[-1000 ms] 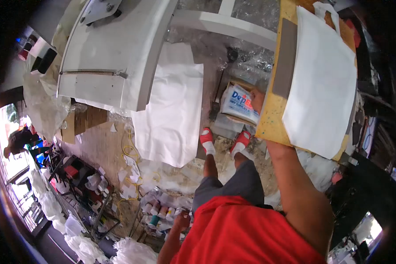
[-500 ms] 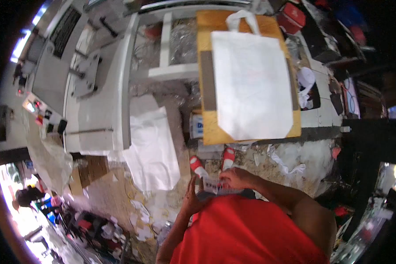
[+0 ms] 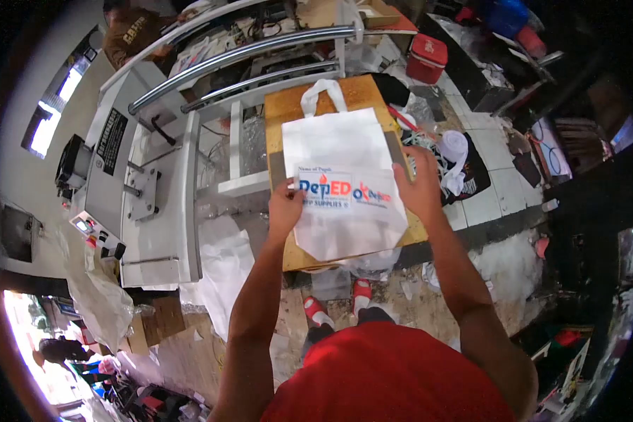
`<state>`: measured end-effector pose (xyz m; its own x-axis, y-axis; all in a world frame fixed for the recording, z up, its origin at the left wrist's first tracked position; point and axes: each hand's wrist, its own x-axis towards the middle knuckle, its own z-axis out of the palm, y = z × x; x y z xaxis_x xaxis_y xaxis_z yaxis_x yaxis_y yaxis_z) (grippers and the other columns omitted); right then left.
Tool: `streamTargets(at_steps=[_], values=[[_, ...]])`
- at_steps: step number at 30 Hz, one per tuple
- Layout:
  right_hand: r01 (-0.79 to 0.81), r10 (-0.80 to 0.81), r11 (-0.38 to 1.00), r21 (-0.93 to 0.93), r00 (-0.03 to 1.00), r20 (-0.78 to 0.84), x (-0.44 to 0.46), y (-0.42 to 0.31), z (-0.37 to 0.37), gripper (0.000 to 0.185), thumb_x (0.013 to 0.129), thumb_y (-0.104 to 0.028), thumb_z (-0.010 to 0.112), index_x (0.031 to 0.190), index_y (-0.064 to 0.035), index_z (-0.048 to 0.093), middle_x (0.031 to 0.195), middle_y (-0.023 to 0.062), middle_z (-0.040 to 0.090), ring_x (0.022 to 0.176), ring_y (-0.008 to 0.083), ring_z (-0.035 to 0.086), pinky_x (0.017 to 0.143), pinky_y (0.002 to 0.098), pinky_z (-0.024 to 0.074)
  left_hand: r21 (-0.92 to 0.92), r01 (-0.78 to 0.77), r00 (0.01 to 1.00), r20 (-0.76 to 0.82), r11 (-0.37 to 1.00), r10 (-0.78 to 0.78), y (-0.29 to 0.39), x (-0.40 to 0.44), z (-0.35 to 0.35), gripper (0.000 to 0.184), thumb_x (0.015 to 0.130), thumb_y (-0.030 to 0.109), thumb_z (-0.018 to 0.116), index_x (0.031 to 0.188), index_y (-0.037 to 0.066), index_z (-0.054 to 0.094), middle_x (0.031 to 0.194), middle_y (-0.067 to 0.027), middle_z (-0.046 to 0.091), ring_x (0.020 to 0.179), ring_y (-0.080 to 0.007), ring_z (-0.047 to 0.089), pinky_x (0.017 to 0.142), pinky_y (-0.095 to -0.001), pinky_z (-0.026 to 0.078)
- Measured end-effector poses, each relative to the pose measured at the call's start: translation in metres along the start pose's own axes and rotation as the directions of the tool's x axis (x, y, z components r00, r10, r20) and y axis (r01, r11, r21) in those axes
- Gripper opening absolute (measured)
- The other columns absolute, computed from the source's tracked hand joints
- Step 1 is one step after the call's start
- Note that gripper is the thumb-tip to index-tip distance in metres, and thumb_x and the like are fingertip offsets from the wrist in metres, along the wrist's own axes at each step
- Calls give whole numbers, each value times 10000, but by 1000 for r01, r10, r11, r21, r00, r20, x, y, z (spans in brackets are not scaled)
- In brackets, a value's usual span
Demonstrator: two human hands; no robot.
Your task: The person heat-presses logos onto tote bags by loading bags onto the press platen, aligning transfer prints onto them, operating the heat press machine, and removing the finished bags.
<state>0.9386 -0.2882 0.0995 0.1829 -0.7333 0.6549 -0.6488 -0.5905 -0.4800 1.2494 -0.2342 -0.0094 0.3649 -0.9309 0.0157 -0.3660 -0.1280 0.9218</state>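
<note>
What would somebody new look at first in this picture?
Probably the big blue and red letters on the printed sheet, over the white bag, between the left hand and right hand. The bag lies on a yellow board in the middle. Next, maybe the red shirt at the bottom.

On the board (image 3: 362, 87): a pad (image 3: 277, 167) across the middle, the bag (image 3: 337, 141) over it, handles toward the board's far edge, bottom just inside its near edge. On the bag's near half: a sheet (image 3: 362, 218). Left hand (image 3: 286, 209) at the sheet's left end; right hand (image 3: 420, 184) at its right end, over the board's right edge. Left of the board: the press (image 3: 155, 235); loose cloth (image 3: 225, 260) lower down, between press and near left corner. Beyond the far left corner: bars (image 3: 260, 45), a person (image 3: 137, 36) behind. Right of the board, at floor level: a cloth roll (image 3: 454, 148). Beyond the far right corner: a lidded box (image 3: 427, 62).
</note>
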Motion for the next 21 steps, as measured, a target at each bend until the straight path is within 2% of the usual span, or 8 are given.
streamTargets(at_steps=[3,5,6,7,9,10,14,21], values=[[-9,8,999,-35,999,-42,-18,22,36,324,830,-102,680,1126,-35,565,1159,188,566,1118,392,524,964,475,424,166,-7,998,-59,986,17,12,20,11,406,839,125,715,1214,-3,627,843,-163,734,751,-216,713,696,-341,552],[-150,148,989,10,983,110,-35,21,55,292,835,-104,659,1104,-39,567,1146,186,554,1118,383,514,977,490,411,266,1,991,-131,964,35,17,25,17,462,825,188,725,1237,8,619,796,-161,721,751,-294,712,715,-402,553],[-29,33,999,-32,992,124,-42,25,63,332,850,-158,659,1145,-35,569,1200,172,549,1163,372,501,1000,493,400,237,97,991,-114,967,-72,29,22,20,484,820,211,718,1245,8,605,904,-184,704,908,-347,680,841,-445,525],[-34,38,999,-35,992,117,-50,31,74,332,850,-158,659,1145,-35,569,1200,172,549,1163,372,501,1000,493,400,239,91,992,-108,967,-66,30,19,26,484,820,211,718,1245,8,605,904,-184,704,908,-347,680,841,-445,525],[2,22,995,-101,973,231,-65,41,88,388,865,-213,648,1201,-35,569,1260,159,535,1226,359,474,1023,501,390,602,-165,857,-305,781,416,23,8,36,443,807,181,694,1203,8,599,1046,-207,635,1048,-391,587,940,-478,456],[15,33,986,-166,958,283,-68,43,87,436,876,-256,635,1243,-31,566,1318,159,513,1273,347,445,1043,510,376,574,-200,891,-231,794,392,33,-3,34,354,787,159,674,1104,22,598,1127,-217,559,1099,-409,507,973,-499,402],[34,21,981,-190,960,280,-72,41,88,455,882,-268,624,1262,-26,563,1336,165,501,1284,352,432,1055,524,362,586,-367,877,-41,723,478,6,-28,43,272,798,98,641,1052,29,571,1105,-206,555,1060,-407,513,922,-480,420],[-69,116,987,-143,930,350,-68,39,87,491,873,-268,626,1295,-28,553,1375,177,478,1305,369,413,1081,528,343,547,-337,866,-140,766,481,1,-32,44,292,801,98,635,1082,28,594,1171,-182,575,1103,-390,525,959,-483,432]])
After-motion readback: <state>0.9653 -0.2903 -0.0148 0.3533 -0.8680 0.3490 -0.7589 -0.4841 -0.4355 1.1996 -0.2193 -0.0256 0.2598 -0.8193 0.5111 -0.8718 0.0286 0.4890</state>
